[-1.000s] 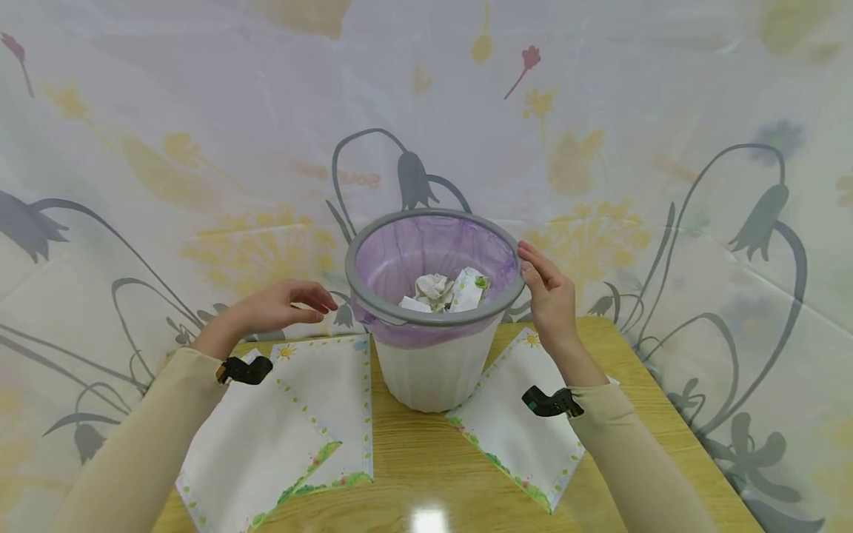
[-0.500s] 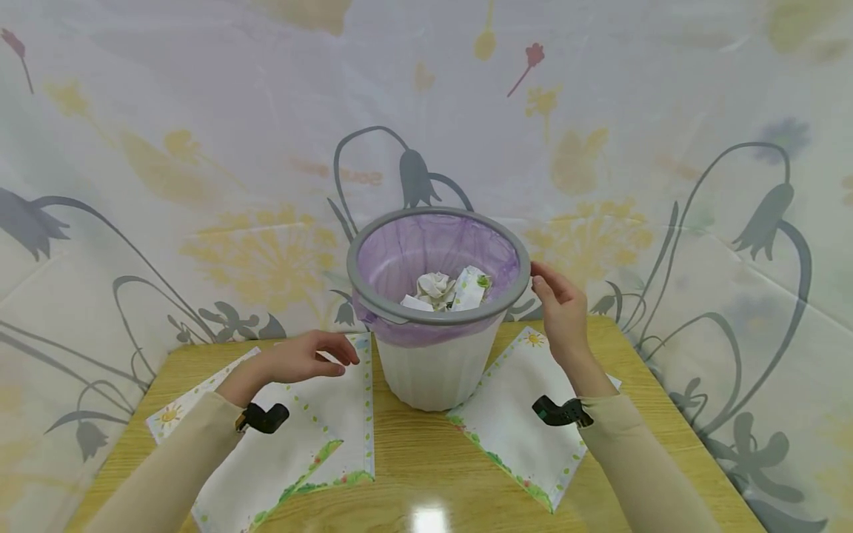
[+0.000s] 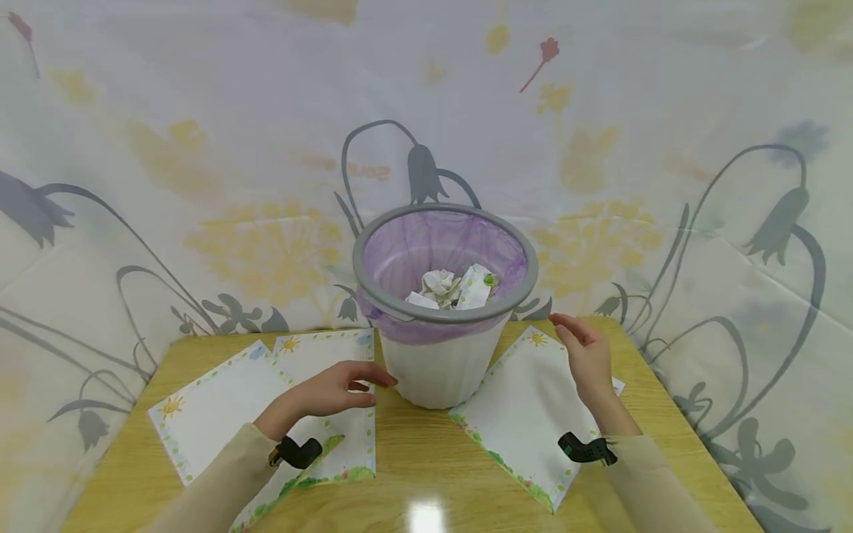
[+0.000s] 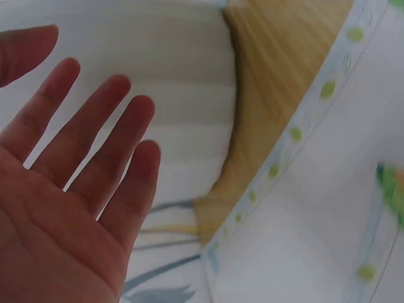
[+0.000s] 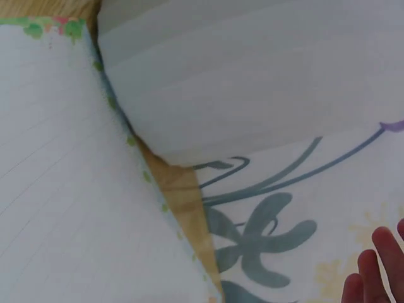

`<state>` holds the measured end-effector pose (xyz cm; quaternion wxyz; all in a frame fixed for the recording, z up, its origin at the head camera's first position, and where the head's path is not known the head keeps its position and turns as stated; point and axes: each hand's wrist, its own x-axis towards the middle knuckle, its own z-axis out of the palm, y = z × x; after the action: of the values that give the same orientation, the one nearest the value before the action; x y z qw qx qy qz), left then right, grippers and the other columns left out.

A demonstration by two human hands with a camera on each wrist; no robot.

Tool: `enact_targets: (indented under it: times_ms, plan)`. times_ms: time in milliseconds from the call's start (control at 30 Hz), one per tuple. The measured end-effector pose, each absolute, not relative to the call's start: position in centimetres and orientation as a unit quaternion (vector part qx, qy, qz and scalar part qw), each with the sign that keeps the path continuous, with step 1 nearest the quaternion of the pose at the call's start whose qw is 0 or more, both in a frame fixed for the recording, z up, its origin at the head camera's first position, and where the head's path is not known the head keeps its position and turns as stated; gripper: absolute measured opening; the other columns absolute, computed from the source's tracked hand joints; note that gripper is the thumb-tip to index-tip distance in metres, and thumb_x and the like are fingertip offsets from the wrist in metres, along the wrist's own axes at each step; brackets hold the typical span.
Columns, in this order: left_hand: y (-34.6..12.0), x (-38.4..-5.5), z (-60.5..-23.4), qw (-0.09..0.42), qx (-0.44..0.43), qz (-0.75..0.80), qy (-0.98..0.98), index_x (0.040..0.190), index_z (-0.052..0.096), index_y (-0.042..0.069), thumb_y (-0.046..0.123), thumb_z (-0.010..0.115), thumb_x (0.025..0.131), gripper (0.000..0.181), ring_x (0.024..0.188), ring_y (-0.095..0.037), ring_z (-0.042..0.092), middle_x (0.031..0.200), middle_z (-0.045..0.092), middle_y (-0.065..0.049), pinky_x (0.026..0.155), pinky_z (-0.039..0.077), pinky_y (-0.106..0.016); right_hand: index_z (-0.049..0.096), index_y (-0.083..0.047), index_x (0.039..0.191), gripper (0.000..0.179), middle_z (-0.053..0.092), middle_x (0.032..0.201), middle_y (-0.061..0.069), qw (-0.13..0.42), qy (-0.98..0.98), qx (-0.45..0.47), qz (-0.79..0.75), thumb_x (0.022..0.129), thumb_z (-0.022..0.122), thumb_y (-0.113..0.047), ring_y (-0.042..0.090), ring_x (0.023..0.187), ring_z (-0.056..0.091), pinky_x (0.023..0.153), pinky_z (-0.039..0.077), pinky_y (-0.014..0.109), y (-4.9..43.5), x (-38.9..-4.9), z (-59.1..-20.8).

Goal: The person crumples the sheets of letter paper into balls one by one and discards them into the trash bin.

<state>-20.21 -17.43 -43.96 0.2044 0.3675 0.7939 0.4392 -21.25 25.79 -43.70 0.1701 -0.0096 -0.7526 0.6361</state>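
A white trash can [image 3: 433,370] with a grey rim and a purple bag liner [image 3: 413,240] stands at the back middle of the table. Inside it lie crumpled paper [image 3: 440,287] and a folded piece of patterned paper [image 3: 476,287]. Close to the can's left side is my left hand [image 3: 336,390], fingers extended and spread in the left wrist view, holding nothing; whether a fingertip touches the can I cannot tell. My right hand [image 3: 585,355] hovers over the right-hand sheet, apart from the can, with relaxed fingers and nothing in them. Only its fingertips show in the right wrist view.
Two overlapping bordered paper sheets lie on the left, the front sheet [image 3: 220,407] over the rear sheet [image 3: 333,344]. Another bordered sheet [image 3: 526,414] lies right of the can, with a corner visible beyond my wrist. Behind the wooden table [image 3: 413,459] hangs a flower-printed curtain [image 3: 280,111].
My right hand has left the can's rim and moved down and right. My left hand has come down and right, from beside the rim to near the can's lower wall.
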Motion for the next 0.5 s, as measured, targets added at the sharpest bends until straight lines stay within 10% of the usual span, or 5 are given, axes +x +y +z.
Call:
enact_targets:
  times_ms: [333, 500]
  plan:
    - [-13.0, -18.0, -48.0, 0.194, 0.367, 0.48, 0.773, 0.141, 0.054, 0.003, 0.017, 0.059, 0.1, 0.044, 0.135, -0.033, 0.044, 0.143, 0.053, -0.012, 0.105, 0.041, -0.057, 0.059, 0.005, 0.134, 0.039, 0.055, 0.139, 0.023, 0.098, -0.827, -0.093, 0.546, 0.096, 0.062, -0.001, 0.032, 0.129, 0.049, 0.083, 0.044, 0.009, 29.3, -19.2, -47.5]
    - [-10.9, -16.8, -49.6, 0.201, 0.349, 0.495, 0.77, 0.142, 0.051, 0.0, 0.017, 0.062, 0.099, 0.048, 0.136, -0.036, 0.042, 0.145, 0.051, -0.017, 0.106, 0.04, -0.055, 0.056, 0.005, 0.136, 0.043, 0.051, 0.143, 0.022, 0.085, -0.841, -0.122, 0.52, 0.094, 0.063, -0.002, 0.033, 0.137, 0.041, 0.105, 0.042, 0.032, 30.8, -18.6, -48.8]
